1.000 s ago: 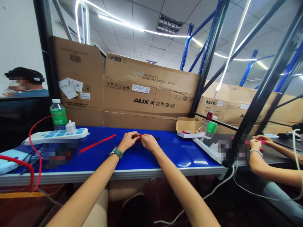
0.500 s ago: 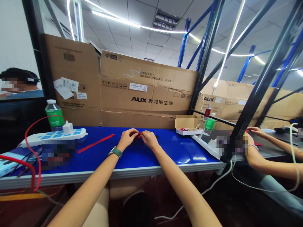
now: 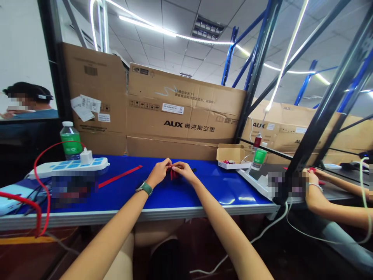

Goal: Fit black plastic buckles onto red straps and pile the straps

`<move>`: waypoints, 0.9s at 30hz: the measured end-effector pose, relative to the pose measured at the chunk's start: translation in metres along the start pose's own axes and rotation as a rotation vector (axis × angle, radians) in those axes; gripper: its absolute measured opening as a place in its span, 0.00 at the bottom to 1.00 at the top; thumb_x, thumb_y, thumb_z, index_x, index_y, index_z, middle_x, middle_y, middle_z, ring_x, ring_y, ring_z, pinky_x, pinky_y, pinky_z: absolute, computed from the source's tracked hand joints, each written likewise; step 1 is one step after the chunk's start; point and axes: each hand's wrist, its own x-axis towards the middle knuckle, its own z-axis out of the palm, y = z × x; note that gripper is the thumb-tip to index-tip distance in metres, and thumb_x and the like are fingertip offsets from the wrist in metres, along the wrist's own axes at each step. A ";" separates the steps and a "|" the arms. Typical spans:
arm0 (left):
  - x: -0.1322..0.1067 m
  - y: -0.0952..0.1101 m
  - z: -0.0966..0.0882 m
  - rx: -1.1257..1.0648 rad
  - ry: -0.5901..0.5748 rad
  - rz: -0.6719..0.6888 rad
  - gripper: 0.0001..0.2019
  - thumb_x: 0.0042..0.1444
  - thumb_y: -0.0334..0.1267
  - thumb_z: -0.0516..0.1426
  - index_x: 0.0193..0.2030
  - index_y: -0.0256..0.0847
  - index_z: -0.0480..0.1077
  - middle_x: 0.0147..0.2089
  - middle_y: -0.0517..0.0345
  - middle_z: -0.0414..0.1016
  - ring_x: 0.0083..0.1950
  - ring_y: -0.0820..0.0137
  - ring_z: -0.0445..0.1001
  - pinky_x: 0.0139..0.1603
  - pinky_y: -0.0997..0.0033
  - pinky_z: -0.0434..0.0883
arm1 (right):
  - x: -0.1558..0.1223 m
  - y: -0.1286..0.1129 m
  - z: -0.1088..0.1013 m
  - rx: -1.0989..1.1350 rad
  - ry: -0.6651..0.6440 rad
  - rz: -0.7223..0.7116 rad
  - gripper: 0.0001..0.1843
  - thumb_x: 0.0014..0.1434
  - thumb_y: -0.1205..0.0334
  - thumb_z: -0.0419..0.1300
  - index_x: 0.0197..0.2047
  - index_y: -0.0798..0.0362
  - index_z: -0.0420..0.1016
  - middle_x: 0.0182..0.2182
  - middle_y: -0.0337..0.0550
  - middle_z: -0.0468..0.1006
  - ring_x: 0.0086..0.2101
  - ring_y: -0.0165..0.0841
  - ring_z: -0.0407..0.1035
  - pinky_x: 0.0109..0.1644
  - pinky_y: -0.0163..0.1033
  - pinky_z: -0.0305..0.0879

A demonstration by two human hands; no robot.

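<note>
My left hand (image 3: pixel 159 172) and my right hand (image 3: pixel 184 171) meet over the blue tabletop (image 3: pixel 116 198). Both have their fingers pinched on a small red strip (image 3: pixel 171 173), part of which hangs down between them; the fingers cover the rest. A dark watch with a green band circles my left wrist. To the left of my hands a longer flat red strip (image 3: pixel 120 177) lies slantwise on the table. A small black item (image 3: pixel 194 170) rests just beyond my right fingers, too small to name.
An open small carton (image 3: pixel 231 165) with red bits stands at the back right. White power strips (image 3: pixel 70 167) lie on both sides, with a water bottle (image 3: pixel 71 142) behind the left one. A black rack post (image 3: pixel 303 151) and a co-worker's arms (image 3: pixel 326 202) are at right.
The red strip now hangs lower and shows more clearly between my fingers. My right fingers have shifted slightly. The whole view has moved a little.
</note>
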 end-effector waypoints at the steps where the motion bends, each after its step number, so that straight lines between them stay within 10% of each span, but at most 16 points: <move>1: 0.000 0.002 0.000 0.003 -0.003 -0.003 0.07 0.62 0.32 0.49 0.39 0.44 0.68 0.33 0.59 0.75 0.34 0.68 0.74 0.36 0.73 0.65 | -0.001 0.000 0.000 0.043 0.012 0.022 0.24 0.50 0.45 0.71 0.42 0.55 0.78 0.32 0.41 0.80 0.31 0.30 0.71 0.37 0.34 0.65; 21: 0.004 -0.007 0.007 0.006 0.084 0.083 0.07 0.64 0.35 0.52 0.42 0.42 0.71 0.44 0.53 0.71 0.47 0.64 0.72 0.51 0.65 0.69 | -0.007 -0.008 0.000 0.295 -0.028 0.129 0.25 0.44 0.54 0.75 0.45 0.52 0.76 0.40 0.40 0.79 0.37 0.31 0.73 0.39 0.35 0.69; 27: 0.000 -0.019 0.017 -0.124 0.037 -0.130 0.14 0.63 0.47 0.56 0.49 0.41 0.69 0.44 0.50 0.78 0.43 0.63 0.77 0.46 0.63 0.74 | -0.003 -0.005 -0.002 0.248 0.091 0.090 0.28 0.44 0.56 0.75 0.47 0.50 0.74 0.37 0.37 0.76 0.31 0.27 0.71 0.33 0.31 0.66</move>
